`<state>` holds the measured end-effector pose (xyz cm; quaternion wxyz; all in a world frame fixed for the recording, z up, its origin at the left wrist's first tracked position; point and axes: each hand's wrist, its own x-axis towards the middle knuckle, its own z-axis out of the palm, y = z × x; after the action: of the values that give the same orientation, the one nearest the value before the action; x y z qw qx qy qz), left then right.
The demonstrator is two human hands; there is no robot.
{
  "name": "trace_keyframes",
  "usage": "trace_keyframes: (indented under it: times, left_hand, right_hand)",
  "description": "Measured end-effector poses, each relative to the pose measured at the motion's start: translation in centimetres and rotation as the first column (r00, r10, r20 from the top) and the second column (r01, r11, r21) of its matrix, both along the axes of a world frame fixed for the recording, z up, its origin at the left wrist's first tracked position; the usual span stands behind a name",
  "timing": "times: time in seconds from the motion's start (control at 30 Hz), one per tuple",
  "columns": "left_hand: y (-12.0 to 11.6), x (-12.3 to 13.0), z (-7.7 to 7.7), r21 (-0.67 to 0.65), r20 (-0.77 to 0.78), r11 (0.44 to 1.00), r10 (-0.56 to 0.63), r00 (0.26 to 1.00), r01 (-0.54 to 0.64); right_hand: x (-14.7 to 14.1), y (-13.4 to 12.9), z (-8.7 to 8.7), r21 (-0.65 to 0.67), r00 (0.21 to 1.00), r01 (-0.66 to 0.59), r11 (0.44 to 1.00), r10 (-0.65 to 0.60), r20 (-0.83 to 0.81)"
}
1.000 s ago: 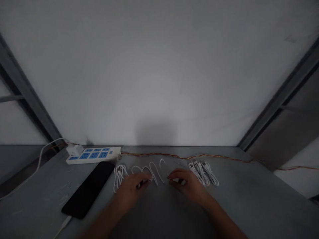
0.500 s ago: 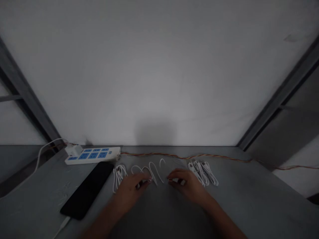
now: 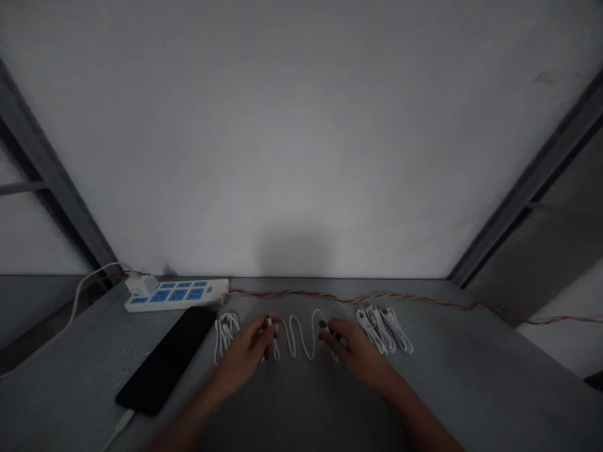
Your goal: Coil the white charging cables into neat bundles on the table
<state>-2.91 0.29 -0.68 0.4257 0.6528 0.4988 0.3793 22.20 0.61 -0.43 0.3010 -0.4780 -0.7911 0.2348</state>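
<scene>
A white charging cable runs in loose waves between my two hands, above the grey table. My left hand pinches one end of it, with a small white connector showing at the fingertips. The other end is pinched between the thumb and fingers of my right hand; that connector is mostly hidden. Just beyond my left hand lies a folded white cable. Several more folded white cables lie side by side past my right hand.
A black phone with a cable plugged in lies at the left. Behind it are a white power strip with blue sockets and a white charger. A twisted orange wire runs along the table's back, before a pale wall.
Both hands still pinch the cable ends. My left hand has shifted slightly left and its fingertips have risen. The cable's loops have swung and spread into even waves between the hands.
</scene>
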Motion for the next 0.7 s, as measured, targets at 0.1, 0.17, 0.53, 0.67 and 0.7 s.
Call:
trace_keyframes:
  times: [0.1,0.17,0.53,0.67,0.7]
  left_hand:
    - [0.0,-0.1,-0.3,-0.038,0.027,0.999,0.021,0.999,-0.02]
    - [0.0,-0.1,-0.4,-0.024,-0.076,0.997,0.07,0.995,-0.072]
    - [-0.2,0.0,-0.6,0.123,-0.605,0.992,0.079,0.792,-0.005]
    - [0.0,0.1,-0.4,0.121,-0.578,0.992,0.101,0.81,-0.038]
    - [0.0,0.1,-0.2,0.129,-0.559,0.99,0.124,0.82,-0.062]
  right_hand:
    - [0.2,0.4,-0.6,0.058,0.993,0.109,0.992,-0.106,-0.061]
    - [0.4,0.7,-1.0,0.065,0.983,0.156,0.986,-0.149,-0.107]
    - [-0.5,0.1,-1.0,-0.155,0.98,0.196,0.968,-0.189,0.061]
    - [0.0,0.6,-1.4,-0.084,0.978,0.206,0.975,-0.206,0.013]
    - [0.2,0.8,-1.5,-0.06,0.97,0.242,0.968,-0.243,-0.002]
